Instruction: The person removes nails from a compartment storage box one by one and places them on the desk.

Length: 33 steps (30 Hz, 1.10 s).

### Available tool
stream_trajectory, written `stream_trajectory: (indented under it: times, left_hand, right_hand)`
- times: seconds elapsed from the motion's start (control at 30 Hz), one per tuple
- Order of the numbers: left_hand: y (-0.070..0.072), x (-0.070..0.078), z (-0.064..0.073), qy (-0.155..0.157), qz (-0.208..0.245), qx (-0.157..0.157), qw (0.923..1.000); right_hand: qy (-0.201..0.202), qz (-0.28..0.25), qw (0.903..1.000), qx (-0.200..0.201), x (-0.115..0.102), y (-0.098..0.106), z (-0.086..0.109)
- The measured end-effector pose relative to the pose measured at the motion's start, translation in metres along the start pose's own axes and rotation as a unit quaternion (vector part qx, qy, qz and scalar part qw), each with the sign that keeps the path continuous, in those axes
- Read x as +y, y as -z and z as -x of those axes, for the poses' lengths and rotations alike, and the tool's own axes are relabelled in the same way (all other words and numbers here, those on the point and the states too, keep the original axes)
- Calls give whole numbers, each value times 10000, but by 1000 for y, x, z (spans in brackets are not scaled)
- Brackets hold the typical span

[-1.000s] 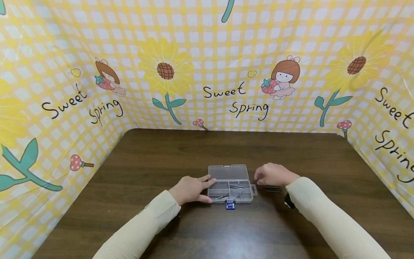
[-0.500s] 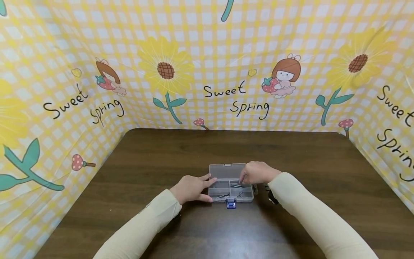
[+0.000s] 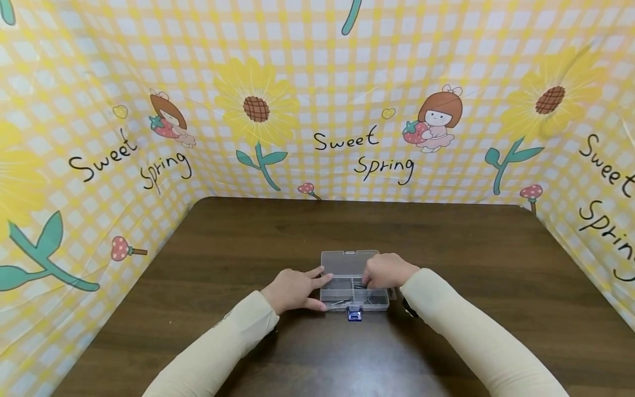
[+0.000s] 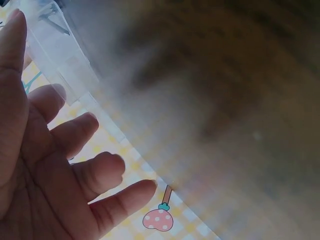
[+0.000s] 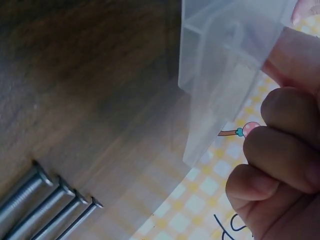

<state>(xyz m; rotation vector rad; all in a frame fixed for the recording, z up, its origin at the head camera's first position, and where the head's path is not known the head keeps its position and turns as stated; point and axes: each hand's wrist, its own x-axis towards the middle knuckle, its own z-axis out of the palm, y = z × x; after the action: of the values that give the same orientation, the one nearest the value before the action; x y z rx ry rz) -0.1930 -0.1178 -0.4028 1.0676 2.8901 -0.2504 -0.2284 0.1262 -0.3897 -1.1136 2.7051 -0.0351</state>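
Observation:
A clear plastic compartment box (image 3: 336,292) lies on the table with its lid (image 3: 343,263) raised at the back and its blue latch (image 3: 354,315) at the front. Thin metal screws (image 3: 340,302) lie inside, in the front left compartment and others. My left hand (image 3: 290,290) rests at the box's left side, fingers spread and thumb at the front corner. My right hand (image 3: 391,271) reaches into the back right compartment with curled fingers. Its fingertips are hidden, so I cannot tell whether they pinch a screw. Several flat-headed screws (image 5: 40,205) lie in a row on the table, in the right wrist view.
The brown wooden table (image 3: 258,231) carries the box near its middle. A yellow checked cloth (image 3: 337,99) with flower prints hangs round the back and sides. A hanging tab (image 3: 392,294) sticks out from the box's right side.
My right hand has moved left from the table beside the box, over its right edge, and down into the back right compartment. My left hand stays at the box's left side.

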Motion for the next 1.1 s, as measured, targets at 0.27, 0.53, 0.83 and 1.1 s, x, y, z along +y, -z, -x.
stream_trajectory:
  times: [0.27, 0.53, 0.83, 1.1]
  left_hand:
    - [3, 0, 0, 6, 65, -71, 10000]
    - [4, 0, 0, 14, 6, -99, 9999]
    - [1, 0, -1, 38, 64, -42, 10000]
    - [2, 1, -2, 22, 25, -76, 10000]
  right_hand:
    - [-94, 233, 9996, 144, -4, -2, -1]
    - [41, 197, 9993, 302, -5, -3, -1]
    - [83, 101, 9997, 210, -6, -3, 0]
    - [46, 147, 9999, 48, -9, 8, 0]
